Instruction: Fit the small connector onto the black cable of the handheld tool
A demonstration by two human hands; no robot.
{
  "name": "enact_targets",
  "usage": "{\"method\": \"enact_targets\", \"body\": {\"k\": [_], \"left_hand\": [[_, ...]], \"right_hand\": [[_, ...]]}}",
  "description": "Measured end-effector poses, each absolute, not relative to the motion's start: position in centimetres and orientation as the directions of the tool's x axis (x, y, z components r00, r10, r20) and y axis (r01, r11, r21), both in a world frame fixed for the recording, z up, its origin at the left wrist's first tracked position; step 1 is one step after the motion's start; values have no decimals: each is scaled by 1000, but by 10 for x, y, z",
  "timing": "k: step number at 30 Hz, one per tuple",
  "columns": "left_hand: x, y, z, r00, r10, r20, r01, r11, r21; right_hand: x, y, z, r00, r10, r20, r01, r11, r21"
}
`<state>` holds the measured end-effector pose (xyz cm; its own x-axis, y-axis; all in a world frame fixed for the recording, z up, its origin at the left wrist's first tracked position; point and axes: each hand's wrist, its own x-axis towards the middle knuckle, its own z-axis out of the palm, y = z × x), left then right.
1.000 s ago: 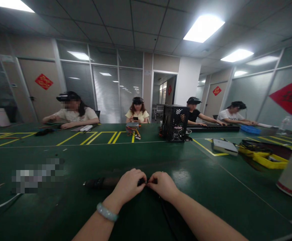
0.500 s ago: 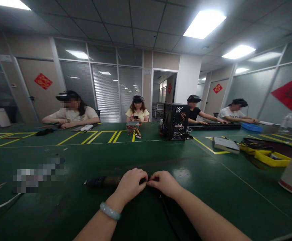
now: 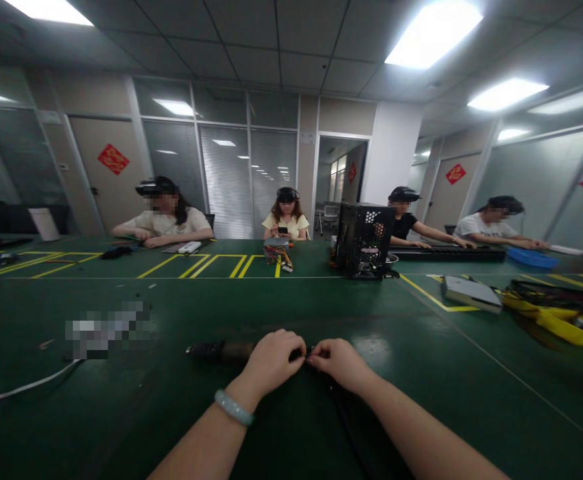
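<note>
A dark, cylindrical tool lies on the green table with its narrow metal tip pointing left. My left hand, a pale bangle on its wrist, is closed over the tool's right end. My right hand is closed in a pinch just beside it, fingertips almost meeting those of the left. Whatever sits between the right fingertips is too small and dark to name. A black cord runs from beneath my right hand toward the front edge, between my forearms.
On the left lies a blurred-out item with a white cable. Farther back stand a black computer case and a bundle of wires. A flat grey box and a yellow tray lie right. Several people sit across the table.
The view has turned slightly left, so everything appears shifted right, and a white object has come in at the lower left. My hands keep nearly the same pose at the tool.
</note>
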<state>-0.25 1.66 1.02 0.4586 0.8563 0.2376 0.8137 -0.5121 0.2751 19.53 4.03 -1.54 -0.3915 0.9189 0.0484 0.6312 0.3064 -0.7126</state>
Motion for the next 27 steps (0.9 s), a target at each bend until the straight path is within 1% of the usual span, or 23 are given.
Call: {"method": "enact_targets", "body": {"k": [6, 11, 13, 22, 27], "left_hand": [[-5, 15, 12, 383, 891, 245, 837, -447, 317], [-7, 15, 12, 401, 883, 243, 822, -464, 328], [-7, 15, 13, 420, 877, 236, 815, -478, 327], [-6, 14, 13, 457, 849, 266, 800, -523, 295], [-3, 13, 11, 447, 837, 314, 805, -530, 265]], "right_hand": [[197, 40, -12, -404, 908, 109, 652, 369, -662], [194, 35, -4, -433, 888, 157, 697, 440, -567], [194, 33, -1, -435, 886, 159, 706, 445, -550], [197, 38, -8, -435, 891, 131, 684, 422, -595], [197, 40, -11, -439, 891, 114, 680, 412, -607]]}}
